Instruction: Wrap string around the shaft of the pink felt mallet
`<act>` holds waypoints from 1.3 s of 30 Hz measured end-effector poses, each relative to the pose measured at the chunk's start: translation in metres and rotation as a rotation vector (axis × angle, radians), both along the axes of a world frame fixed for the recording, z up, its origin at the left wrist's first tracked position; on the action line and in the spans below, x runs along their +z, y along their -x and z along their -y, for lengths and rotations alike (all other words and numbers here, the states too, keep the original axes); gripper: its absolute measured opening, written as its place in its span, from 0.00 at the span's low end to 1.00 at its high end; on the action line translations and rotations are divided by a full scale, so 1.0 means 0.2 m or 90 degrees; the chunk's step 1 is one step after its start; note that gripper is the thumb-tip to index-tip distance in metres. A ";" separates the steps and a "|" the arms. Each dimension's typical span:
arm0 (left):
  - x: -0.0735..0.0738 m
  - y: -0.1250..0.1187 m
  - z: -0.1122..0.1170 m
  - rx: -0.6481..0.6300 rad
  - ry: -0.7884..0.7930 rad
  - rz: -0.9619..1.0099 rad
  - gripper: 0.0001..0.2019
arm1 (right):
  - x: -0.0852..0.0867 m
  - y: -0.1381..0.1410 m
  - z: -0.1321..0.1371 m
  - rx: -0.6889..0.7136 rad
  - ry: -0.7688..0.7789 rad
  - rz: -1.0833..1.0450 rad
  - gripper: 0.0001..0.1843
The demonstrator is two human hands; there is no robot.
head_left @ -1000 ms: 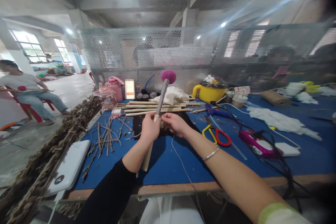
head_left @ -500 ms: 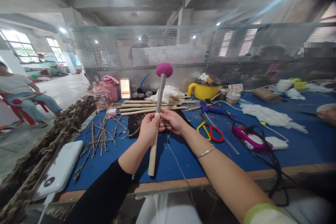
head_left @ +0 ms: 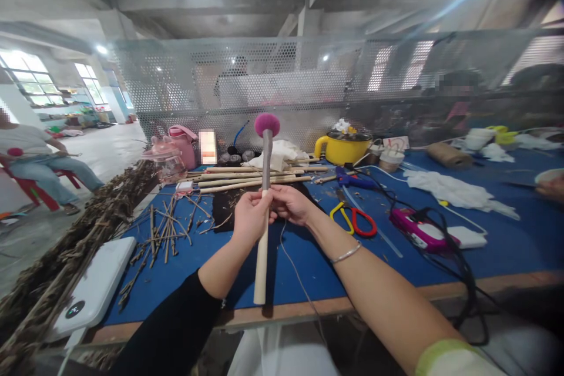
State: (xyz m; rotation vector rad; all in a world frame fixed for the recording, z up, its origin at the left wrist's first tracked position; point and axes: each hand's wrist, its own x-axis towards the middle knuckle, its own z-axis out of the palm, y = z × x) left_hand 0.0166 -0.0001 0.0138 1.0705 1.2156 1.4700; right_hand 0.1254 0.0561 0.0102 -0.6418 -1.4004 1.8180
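A mallet [head_left: 261, 258] with a round magenta head [head_left: 267, 124] stands tilted between my hands, its head away from me. Its pale wooden handle is wound with grey thread [head_left: 267, 158] on the upper part. My left hand [head_left: 251, 211] is closed around the handle just below the winding. Against the handle from the other side, my right hand [head_left: 288, 204] pinches with its fingertips, partly hidden behind the stick. From under it a loose grey thread [head_left: 296, 267] hangs down over the table edge. Scissors [head_left: 364, 224] with yellow and red handles lie right of my hands.
Pale wooden sticks [head_left: 247, 176] lie behind my hands, thin twigs [head_left: 165, 229] to the left. A white power bank [head_left: 94, 288] sits at the left edge. Further right are a yellow pot [head_left: 346, 150], a glue gun [head_left: 356, 179], and a magenta device [head_left: 416, 229] with black cables. A person sits far left.
The mallet has swung more upright, its head lower and slightly left, its butt end a little to the right. Both hands keep their hold. The seated person's red-headed mallet has risen.
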 end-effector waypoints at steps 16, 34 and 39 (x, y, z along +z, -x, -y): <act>-0.04 0.03 -0.02 -0.081 -0.003 -0.153 0.12 | -0.04 -0.03 -0.04 0.027 -0.005 0.018 0.14; -0.07 0.06 0.00 0.064 -0.056 -0.453 0.07 | -0.02 -0.04 -0.04 -0.098 -0.007 0.090 0.14; -0.07 0.03 -0.01 -0.099 0.006 -0.242 0.17 | -0.02 -0.07 -0.04 0.020 0.049 -0.015 0.18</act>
